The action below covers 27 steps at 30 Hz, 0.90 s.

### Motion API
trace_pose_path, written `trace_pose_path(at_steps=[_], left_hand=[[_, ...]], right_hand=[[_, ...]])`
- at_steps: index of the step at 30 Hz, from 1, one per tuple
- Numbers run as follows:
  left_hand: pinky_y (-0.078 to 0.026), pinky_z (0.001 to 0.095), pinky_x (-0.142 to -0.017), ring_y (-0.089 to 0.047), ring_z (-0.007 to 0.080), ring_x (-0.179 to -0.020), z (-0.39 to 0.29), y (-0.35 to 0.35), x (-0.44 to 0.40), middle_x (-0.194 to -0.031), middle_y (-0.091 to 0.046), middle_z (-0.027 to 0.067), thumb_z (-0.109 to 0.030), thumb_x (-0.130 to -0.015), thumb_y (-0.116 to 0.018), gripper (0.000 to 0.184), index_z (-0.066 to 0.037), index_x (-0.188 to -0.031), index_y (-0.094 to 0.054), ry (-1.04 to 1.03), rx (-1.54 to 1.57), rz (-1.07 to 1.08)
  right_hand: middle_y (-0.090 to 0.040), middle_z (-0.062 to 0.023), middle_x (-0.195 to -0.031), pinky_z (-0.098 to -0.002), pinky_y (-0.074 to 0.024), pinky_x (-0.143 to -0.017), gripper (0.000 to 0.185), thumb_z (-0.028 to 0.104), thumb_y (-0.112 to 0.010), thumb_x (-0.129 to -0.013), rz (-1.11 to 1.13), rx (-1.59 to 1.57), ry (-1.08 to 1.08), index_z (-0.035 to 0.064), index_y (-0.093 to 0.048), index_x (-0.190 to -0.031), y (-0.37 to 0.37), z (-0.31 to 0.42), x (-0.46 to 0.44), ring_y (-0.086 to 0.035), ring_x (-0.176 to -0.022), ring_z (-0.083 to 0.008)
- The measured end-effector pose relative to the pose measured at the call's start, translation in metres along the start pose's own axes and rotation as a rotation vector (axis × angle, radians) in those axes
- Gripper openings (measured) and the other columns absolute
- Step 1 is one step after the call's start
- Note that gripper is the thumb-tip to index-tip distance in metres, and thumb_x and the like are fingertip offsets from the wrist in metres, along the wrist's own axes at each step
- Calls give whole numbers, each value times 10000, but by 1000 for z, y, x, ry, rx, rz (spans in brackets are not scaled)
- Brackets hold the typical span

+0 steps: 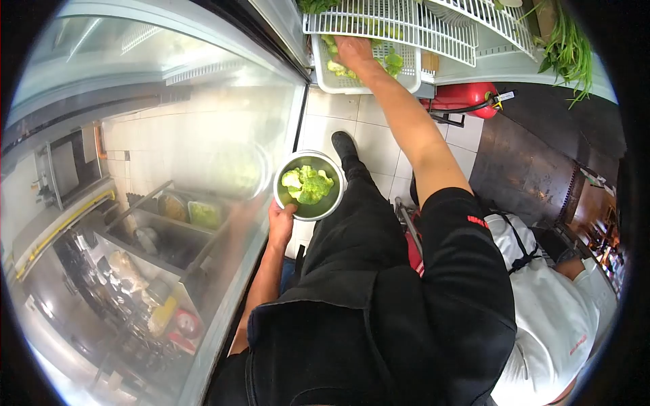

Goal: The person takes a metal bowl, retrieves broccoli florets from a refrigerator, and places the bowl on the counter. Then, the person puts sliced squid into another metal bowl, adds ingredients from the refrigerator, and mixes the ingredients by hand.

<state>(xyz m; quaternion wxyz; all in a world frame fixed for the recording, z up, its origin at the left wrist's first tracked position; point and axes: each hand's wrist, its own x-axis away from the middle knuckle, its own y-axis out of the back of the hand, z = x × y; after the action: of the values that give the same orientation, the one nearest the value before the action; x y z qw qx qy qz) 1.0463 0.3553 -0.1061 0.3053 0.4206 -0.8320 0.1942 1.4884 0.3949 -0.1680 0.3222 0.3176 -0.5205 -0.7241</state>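
Note:
A round metal bowl (279,177) holds several pieces of green broccoli (309,184). My left hand (281,220) is closed on the bowl's near rim, with the thumb at the edge. At the top, my right hand (353,53) reaches into a white plastic basket (406,80) under a wire shelf (389,28). Green florets (393,62) lie in the basket beside that hand. The right fingertips are hidden among the greens, so what they hold, if anything, does not show.
A glass door (203,135) stands on my left, reflecting the kitchen. A red fire extinguisher (464,99) is right of the basket. Leafy greens (571,57) hang at the upper right. A person in a white shirt (548,318) is close on my right.

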Motion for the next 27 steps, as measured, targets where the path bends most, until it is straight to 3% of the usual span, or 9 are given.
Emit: trace_pose_path(at_steps=[2,4,6,12,17,19,22,24,27], left_hand=[[-441,286,-835,-576,163,-924,-1,-4,-1,-1026,-611,84,76,-703,-465,412,28,-1107,-529,-11,21,12],[-470,282,-766,-588,162,-861,-3,-4,-2,-964,-619,81,58,-695,-478,365,40,-1055,-541,4,-53,-10],[-472,285,-762,-586,163,-869,-1,-2,-5,-970,-617,84,47,-689,-481,371,36,-1055,-542,2,-61,4],[-442,287,-825,-573,168,-907,-3,-3,1,-1014,-603,85,53,-706,-484,402,28,-1107,-511,25,-52,14],[-441,289,-831,-572,172,-918,-4,-5,-2,-1031,-601,89,59,-704,-477,416,31,-1117,-508,31,-50,22],[-443,288,-830,-574,171,-919,-8,-8,0,-1028,-602,85,64,-700,-473,422,31,-1119,-512,64,-67,-12],[-447,287,-824,-575,170,-919,-6,-7,-3,-1021,-603,85,69,-698,-471,427,29,-1120,-516,56,-52,9],[-448,288,-822,-576,171,-919,-2,-5,-6,-1019,-604,86,73,-696,-469,429,28,-1120,-516,61,-41,4],[-450,289,-821,-577,174,-918,-1,-6,-5,-1018,-604,87,81,-692,-466,433,27,-1119,-517,75,-28,-14]], right_hand=[[-619,-177,-1039,-423,-367,-948,404,70,-529,-747,95,55,39,97,-548,-1150,-9,-9,7,-577,-990,-316],[-633,-169,-994,-440,-371,-942,572,112,-655,-702,-206,110,144,68,-424,-1223,-23,-21,16,-558,-997,-343],[-635,-153,-975,-410,-418,-899,507,78,-665,-704,-216,-321,-140,22,-429,-1149,-24,-23,26,-587,-953,-296],[-620,-106,-924,-276,-456,-831,389,21,-634,-760,-323,-1237,-450,-17,-433,-1091,-14,-39,60,-592,-894,-169],[-619,-106,-911,-264,-471,-795,390,11,-636,-762,-390,-1336,-463,-20,-449,-1103,-7,-54,70,-594,-882,-163],[-616,-112,-919,-267,-490,-759,377,11,-668,-730,-649,-1429,-664,-22,-471,-1050,-7,-62,65,-597,-863,-175],[-617,-116,-935,-282,-489,-747,382,33,-696,-721,-657,-1537,-860,-24,-483,-1033,0,-77,61,-599,-865,-189],[-630,-106,-918,-296,-486,-732,377,52,-712,-711,-662,-1441,-830,-8,-511,-1024,-3,-70,60,-604,-842,-194],[-640,-140,-927,-366,-488,-737,297,66,-669,-712,-543,-675,-591,48,-587,-997,1,-61,60,-616,-839,-266]])
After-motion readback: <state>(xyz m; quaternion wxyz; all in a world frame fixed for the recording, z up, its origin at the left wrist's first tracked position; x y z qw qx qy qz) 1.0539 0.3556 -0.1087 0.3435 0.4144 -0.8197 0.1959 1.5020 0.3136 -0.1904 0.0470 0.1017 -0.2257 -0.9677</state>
